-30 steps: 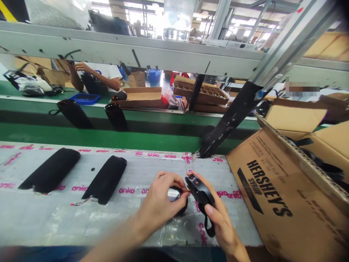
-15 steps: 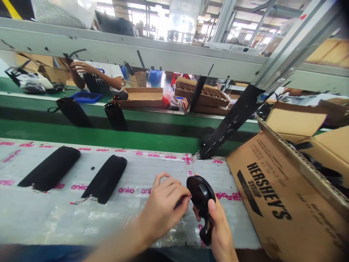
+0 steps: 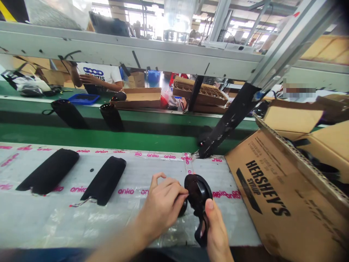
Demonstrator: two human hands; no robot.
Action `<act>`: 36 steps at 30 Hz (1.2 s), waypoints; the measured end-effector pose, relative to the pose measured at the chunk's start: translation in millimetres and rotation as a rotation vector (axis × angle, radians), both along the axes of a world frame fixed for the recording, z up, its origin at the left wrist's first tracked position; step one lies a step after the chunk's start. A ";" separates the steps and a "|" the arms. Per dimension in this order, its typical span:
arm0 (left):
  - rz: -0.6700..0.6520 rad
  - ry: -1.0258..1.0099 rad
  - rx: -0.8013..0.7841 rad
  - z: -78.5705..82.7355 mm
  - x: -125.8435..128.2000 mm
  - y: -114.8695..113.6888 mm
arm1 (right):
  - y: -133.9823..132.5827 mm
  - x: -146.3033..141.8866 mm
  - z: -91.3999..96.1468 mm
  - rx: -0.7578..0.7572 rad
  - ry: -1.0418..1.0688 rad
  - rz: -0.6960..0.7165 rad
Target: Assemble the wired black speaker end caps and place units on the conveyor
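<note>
My right hand (image 3: 215, 231) grips a glossy black plastic housing (image 3: 197, 193) from below, with a black strap (image 3: 201, 234) hanging from it. My left hand (image 3: 160, 207) pinches at the housing's left edge, and its fingertips hide what lies between them. Partly behind that edge sits a dark rounded piece (image 3: 183, 208). To the left, two long black padded sleeves (image 3: 47, 171) (image 3: 105, 180) lie on the plastic-covered bench (image 3: 141, 233). A thin wire (image 3: 80, 203) sticks out from the nearer sleeve.
A cut-open Hershey's syrup carton (image 3: 272, 193) stands at the right of the bench. Beyond lies a green conveyor (image 3: 152, 140) with black sleeves on it, crossed by a black strut (image 3: 229, 122). A co-worker (image 3: 98, 76) works across the belt, near a blue tray (image 3: 83, 99).
The housing has turned in my right hand, its rounded glossy side now facing me and hiding the small wire end seen earlier. My left hand has shifted slightly. The co-worker's hands have moved.
</note>
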State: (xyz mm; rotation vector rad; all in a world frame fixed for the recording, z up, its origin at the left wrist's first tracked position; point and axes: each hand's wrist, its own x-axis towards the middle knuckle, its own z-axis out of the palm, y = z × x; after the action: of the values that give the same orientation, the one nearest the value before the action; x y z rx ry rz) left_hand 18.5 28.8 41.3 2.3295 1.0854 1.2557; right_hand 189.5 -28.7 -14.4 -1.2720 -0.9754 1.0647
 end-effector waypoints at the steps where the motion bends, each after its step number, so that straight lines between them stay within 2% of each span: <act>1: 0.021 -0.002 -0.021 0.2 0.5 -0.6 | -1.1 -1.6 -1.4 -0.021 0.016 0.004; 4: 0.058 -0.022 -0.101 1.3 0.2 -2.1 | 2.2 -1.8 -2.4 0.012 0.032 0.083; 6: 0.027 -0.015 -0.142 2.8 -3.3 -2.7 | 7.4 2.6 1.5 0.072 0.009 0.147; 12: 0.025 -0.053 -0.135 -0.8 -19.4 -4.8 | 17.7 16.9 26.6 0.169 -0.131 0.303; 16: 0.036 -0.154 -0.224 -15.5 -17.8 -7.5 | 21.1 8.2 39.0 0.227 -0.376 0.246; 18: -0.005 -0.264 -0.356 -23.6 -17.2 -9.5 | 24.0 -1.5 42.9 0.282 -0.513 0.174; 21: -0.084 -0.533 -0.565 -32.1 -22.9 -12.2 | 29.4 -17.1 47.0 0.315 -0.677 0.097; 23: -0.144 -0.653 -0.657 -33.7 -29.7 -12.7 | 32.2 -23.6 49.4 0.301 -0.762 0.102; 24: -0.178 -0.650 -0.687 -33.3 -33.0 -12.5 | 32.8 -24.5 50.6 0.289 -0.783 0.125; 26: -0.213 -0.558 -0.709 -32.0 -37.8 -11.5 | 31.6 -20.8 52.2 0.262 -0.759 0.208; 29: -0.165 -0.432 -0.696 -33.0 -39.1 -10.3 | 25.2 -6.2 47.0 0.205 -0.560 0.319; 32: -0.146 -0.444 -0.673 -40.8 -34.2 -11.0 | 17.3 2.7 28.9 0.115 -0.329 0.297; 36: -0.126 -0.568 -0.574 -52.1 -23.3 -13.9 | 12.4 -7.6 5.7 0.033 -0.114 0.218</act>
State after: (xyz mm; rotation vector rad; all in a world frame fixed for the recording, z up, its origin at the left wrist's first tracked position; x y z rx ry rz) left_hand -4.8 14.9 -10.8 1.4706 0.9213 1.2370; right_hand 181.9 -16.3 -8.8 -1.2293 -1.2352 1.1469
